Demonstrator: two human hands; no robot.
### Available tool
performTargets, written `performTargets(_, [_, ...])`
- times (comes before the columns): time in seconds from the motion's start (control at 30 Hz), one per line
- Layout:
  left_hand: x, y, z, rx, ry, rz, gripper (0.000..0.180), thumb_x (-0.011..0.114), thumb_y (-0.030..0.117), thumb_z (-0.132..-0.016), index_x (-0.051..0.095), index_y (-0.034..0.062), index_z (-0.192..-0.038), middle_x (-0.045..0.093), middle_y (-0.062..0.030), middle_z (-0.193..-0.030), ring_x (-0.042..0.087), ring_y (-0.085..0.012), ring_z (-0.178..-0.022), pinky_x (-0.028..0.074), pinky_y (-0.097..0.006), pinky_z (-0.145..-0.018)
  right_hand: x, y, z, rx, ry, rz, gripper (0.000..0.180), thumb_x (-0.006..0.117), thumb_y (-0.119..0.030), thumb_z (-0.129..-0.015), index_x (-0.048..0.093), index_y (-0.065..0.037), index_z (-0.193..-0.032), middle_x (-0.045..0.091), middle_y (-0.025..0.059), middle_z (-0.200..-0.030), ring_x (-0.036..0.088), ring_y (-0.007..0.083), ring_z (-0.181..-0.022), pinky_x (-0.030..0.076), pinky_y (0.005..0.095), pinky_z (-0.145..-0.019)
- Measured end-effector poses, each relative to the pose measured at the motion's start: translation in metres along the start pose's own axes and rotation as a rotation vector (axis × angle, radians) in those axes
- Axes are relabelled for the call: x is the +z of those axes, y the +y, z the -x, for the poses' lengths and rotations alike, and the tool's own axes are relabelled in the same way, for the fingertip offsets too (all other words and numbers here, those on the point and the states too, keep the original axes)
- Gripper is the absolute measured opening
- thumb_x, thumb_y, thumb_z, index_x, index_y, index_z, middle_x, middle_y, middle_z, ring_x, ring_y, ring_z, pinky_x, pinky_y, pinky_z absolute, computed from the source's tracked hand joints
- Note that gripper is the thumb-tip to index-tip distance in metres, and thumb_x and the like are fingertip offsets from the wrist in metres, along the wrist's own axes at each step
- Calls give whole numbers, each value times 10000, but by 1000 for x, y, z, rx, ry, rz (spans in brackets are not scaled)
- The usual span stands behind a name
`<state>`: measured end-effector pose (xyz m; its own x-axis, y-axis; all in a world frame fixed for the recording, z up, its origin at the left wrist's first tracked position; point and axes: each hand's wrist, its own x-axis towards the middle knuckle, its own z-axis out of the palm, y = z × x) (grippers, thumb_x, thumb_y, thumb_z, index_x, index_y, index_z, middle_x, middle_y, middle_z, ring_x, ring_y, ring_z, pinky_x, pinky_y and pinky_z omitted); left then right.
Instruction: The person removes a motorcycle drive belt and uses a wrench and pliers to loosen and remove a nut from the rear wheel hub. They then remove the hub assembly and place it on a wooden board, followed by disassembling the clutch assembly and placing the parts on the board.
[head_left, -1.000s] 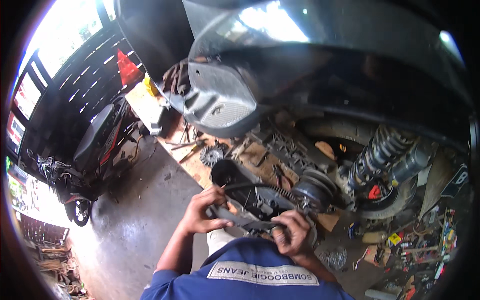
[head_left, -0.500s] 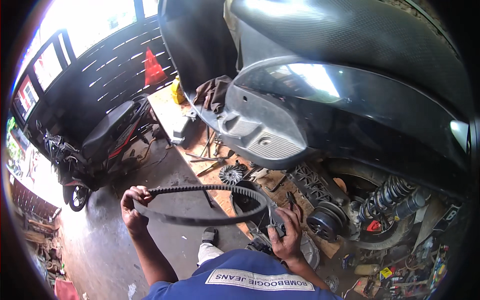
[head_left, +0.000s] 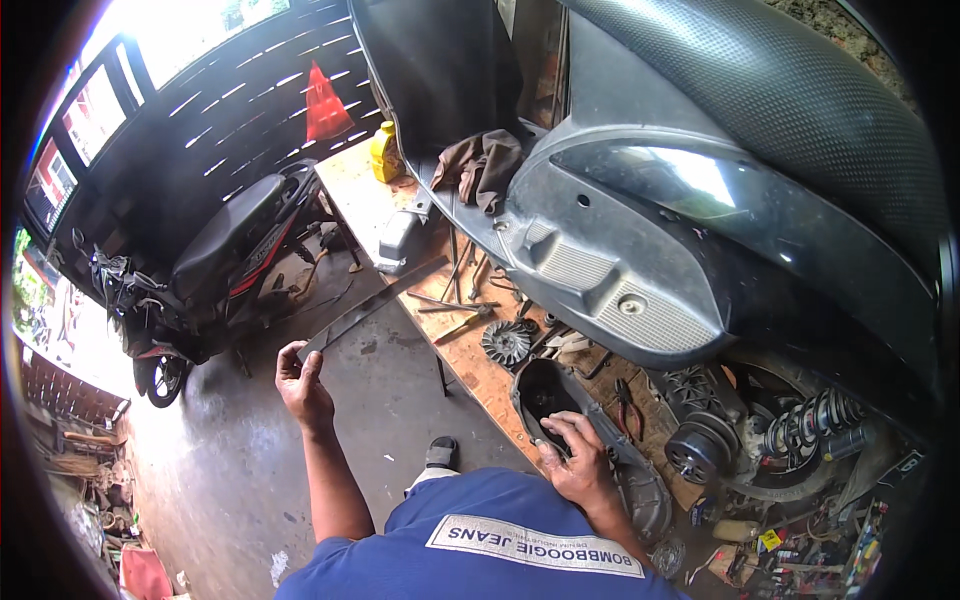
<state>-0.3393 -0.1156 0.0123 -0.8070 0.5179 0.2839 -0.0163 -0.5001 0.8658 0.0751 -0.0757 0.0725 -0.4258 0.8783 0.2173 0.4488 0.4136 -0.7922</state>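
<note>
My left hand (head_left: 300, 385) is held out over the concrete floor, pinching one end of a black drive belt (head_left: 375, 305). The belt stretches flat and edge-on up toward the wooden platform (head_left: 470, 365). Lower right, my right hand (head_left: 578, 462) rests on a black transmission cover (head_left: 545, 385) lying on that platform, fingers curled over its rim. A finned metal pulley disc (head_left: 505, 342) lies just beyond the cover. The scooter (head_left: 640, 260) stands on the platform with its grey side panel above both.
The scooter's clutch pulley (head_left: 700, 450) and rear shock spring (head_left: 815, 420) are exposed at right. Loose tools lie on the platform, with a yellow bottle (head_left: 385, 152) and a rag (head_left: 485, 165) farther back. A dark motorcycle (head_left: 220, 260) is parked left. My sandalled foot (head_left: 440, 452) is on the floor.
The belt was off the engine and stretched between both hands. Now my right hand has let go and dropped onto the black cover, while my left hand swings the belt out left.
</note>
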Motion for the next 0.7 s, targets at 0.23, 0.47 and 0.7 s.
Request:
performTargets(0.23, [17,-25,-36,64,233,-82,253,818,58,-793,630,43,-962,570,32,-854,507,-63,-766,407,-210,-707,23,0,-16,60,-17,96,303,725,-103,-826,669,-23,-1114,615,143,-1113,633,320,-1018,521,384,-867])
performTargets(0.47, [46,-115,-99,140,187,-468,284,887,155,-744,652,48,-863,596,11,-836,545,-105,-803,457,-255,-749,57,-14,-45,100,-14,96,292,728,-88,-822,675,-26,-1103,624,142,-1095,642,332,-998,524,388,-853])
performTargets(0.7, [91,-194,-182,165,211,-709,339,918,273,-656,681,58,-766,652,-65,-796,603,-220,-822,493,-336,-767,83,-25,-49,170,6,155,285,732,-93,-816,682,-45,-1093,631,137,-1099,646,331,-999,528,391,-844])
